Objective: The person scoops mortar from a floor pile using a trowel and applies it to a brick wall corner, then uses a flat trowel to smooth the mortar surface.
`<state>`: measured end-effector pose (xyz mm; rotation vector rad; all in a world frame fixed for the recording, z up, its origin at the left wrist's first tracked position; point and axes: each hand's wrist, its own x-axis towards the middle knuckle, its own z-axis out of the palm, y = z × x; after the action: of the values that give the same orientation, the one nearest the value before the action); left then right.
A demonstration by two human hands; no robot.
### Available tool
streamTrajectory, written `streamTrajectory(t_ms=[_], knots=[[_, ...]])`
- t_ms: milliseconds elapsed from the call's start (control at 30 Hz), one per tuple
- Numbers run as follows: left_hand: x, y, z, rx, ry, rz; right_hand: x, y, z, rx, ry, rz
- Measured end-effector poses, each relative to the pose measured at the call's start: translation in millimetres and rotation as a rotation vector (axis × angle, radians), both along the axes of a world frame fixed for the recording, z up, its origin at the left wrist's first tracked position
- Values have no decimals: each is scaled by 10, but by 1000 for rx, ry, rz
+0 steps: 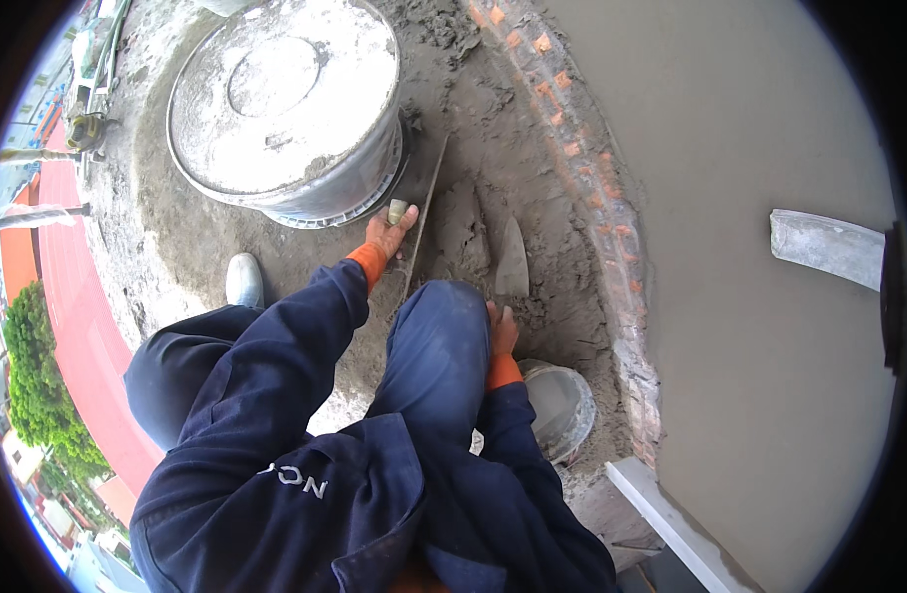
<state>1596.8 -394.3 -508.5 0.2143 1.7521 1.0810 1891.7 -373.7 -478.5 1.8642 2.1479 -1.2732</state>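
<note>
My left hand (389,232) is closed around the pale, round-ended handle of a plastering float (430,193), whose thin flat blade shows edge-on, upright, just to the right of the fingers. Beside my raised knee, my right hand (504,329) has its fingers curled at the base of a pointed trowel (513,262). Its grey blade points away from me over the wet mortar (463,227); the trowel's handle is hidden by the hand and knee. Rough mortar lies between the two tools.
A large lidded bucket (286,94), crusted with cement, stands beyond my left hand. Close to my right forearm is a small bucket (562,405). A curved row of bricks (582,163) borders smooth grey cement (730,148) at right. A pale straight bar (676,524) lies at lower right.
</note>
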Motion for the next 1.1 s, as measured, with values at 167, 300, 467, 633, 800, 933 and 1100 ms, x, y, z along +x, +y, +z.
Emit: streamTrajectory(t_ms=[167,300,467,633,800,933,1100], knots=[[372,361,62,-42,35,-182,-305,266,-658,-92,183,-309],[346,277,-8,-28,-91,-106,-509,549,-367,-325,336,-238],[333,200,-206,465,-170,280,-479,515,-61,104,16,-74],[232,275,86,93,-193,66,-472,463,-63,220,-236,25],[89,198,153,27,-63,45,0,101,-23,224,-12,-182],[295,398,-77,54,-46,-106,-267,196,-431,-22,323,-298],[305,478,160,16,-57,-134,-577,477,-290,-288,479,-248]])
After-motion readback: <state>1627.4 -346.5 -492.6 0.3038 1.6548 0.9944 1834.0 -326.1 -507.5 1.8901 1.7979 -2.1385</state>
